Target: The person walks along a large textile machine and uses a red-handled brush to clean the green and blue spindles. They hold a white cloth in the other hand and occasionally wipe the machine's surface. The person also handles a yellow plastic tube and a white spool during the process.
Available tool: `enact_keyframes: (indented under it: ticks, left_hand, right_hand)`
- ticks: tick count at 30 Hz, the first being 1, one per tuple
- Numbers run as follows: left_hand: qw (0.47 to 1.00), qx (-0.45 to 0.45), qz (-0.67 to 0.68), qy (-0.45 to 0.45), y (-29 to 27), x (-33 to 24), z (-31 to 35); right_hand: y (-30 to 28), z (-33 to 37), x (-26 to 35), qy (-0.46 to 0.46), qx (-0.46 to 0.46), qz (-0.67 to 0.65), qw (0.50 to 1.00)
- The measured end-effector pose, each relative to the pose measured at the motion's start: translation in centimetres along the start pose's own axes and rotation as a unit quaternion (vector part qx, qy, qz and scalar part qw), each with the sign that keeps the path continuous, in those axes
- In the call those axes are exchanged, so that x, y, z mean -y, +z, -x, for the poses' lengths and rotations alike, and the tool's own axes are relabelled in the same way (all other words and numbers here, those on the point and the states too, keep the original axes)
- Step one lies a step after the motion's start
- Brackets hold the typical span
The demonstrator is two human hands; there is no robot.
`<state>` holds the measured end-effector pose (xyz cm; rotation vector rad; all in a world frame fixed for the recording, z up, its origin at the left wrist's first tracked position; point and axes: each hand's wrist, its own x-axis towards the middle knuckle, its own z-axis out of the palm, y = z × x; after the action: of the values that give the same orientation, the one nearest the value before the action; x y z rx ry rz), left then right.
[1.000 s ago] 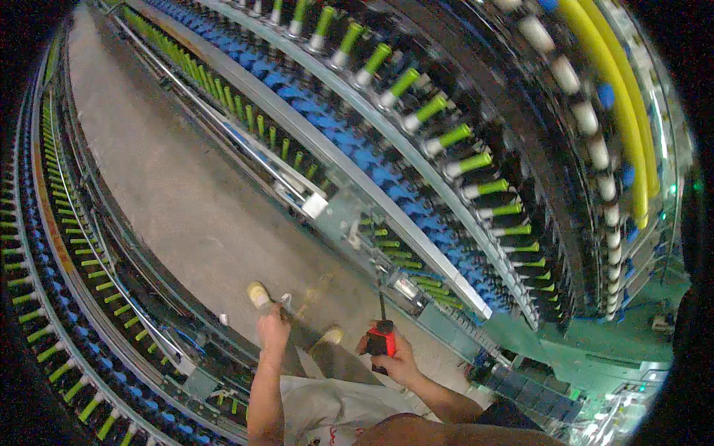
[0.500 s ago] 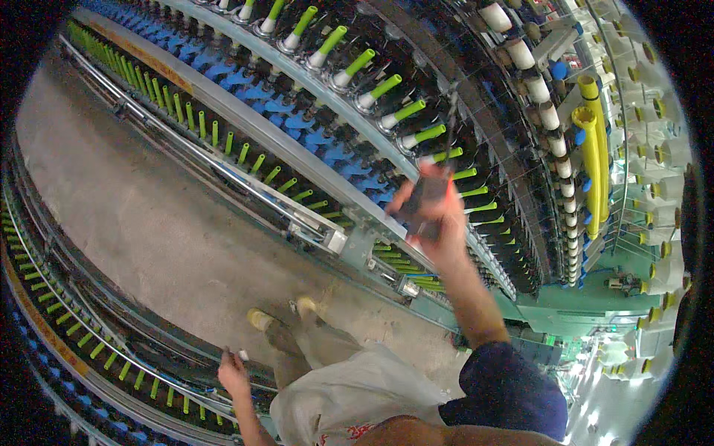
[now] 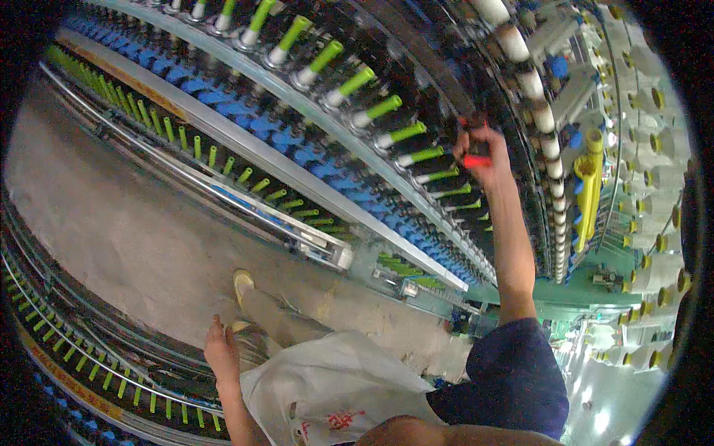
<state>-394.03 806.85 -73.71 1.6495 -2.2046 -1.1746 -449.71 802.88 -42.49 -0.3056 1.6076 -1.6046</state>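
My right hand [image 3: 487, 154] reaches up over the far machine, its fingers closed round a red-and-dark handheld thing [image 3: 477, 160] that is blurred, so its kind does not show. Close to it runs a row of bright green bobbin tubes [image 3: 405, 132] with white lower parts, standing on spindles along a metal rail. Dark machine parts [image 3: 424, 56] lie behind this hand. Low at the left, my left hand [image 3: 221, 349] hangs beside my leg, near the other machine. Its visible fingertips point upward and apart, and nothing shows in it.
A floor aisle [image 3: 119, 215] runs between two long machines. Blue parts [image 3: 286, 141] and a chrome rail [image 3: 201, 186] line the far one; green tubes [image 3: 97, 357] line the near one. White rollers [image 3: 541, 115], yellow tubes [image 3: 591, 186] and hanging yarn cones [image 3: 645, 141] stand at right.
My right hand has moved up and right, deeper over the machine, with the red-and-dark thing. The small white piece earlier seen at my left hand no longer shows. My feet and view have shifted.
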Motion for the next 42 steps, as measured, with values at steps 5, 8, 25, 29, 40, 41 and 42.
enact_keyframes:
  ticks: [5, 8, 25, 29, 40, 41, 42]
  left_hand:
    - [0.997, 0.076, 0.008, 0.019, -3.0, -2.3, -5.5]
    - [0.987, 0.09, 0.132, 0.034, -6.0, -5.0, -8.9]
    - [0.992, -0.041, -0.108, -0.042, -31.8, 22.3, -21.8]
    - [0.978, 0.038, -0.173, -0.111, -36.0, 28.0, -17.2]
    - [0.995, 0.034, -0.051, -0.085, -47.2, 33.2, -29.3]
    - [0.995, 0.042, -0.057, -0.075, -48.5, 33.9, -32.2]
    - [0.996, 0.017, -0.065, -0.054, -50.0, 34.7, -34.4]
  right_hand:
    - [6.5, 10.6, -9.4, -0.007, -0.102, 0.115, 0.988]
    - [10.0, 18.9, -19.7, -0.098, -0.165, 0.351, 0.916]
    - [41.2, 17.1, -31.2, 0.209, 0.265, 0.34, 0.878]
    - [51.3, 13.8, -31.0, 0.169, 0.23, 0.234, 0.929]
    - [81.1, -3.9, -21.2, 0.033, 0.231, 0.258, 0.938]
    - [83.9, -7.5, -18.4, 0.069, 0.226, 0.187, 0.954]
    - [87.9, -12.1, -17.5, -0.01, 0.177, 0.154, 0.972]
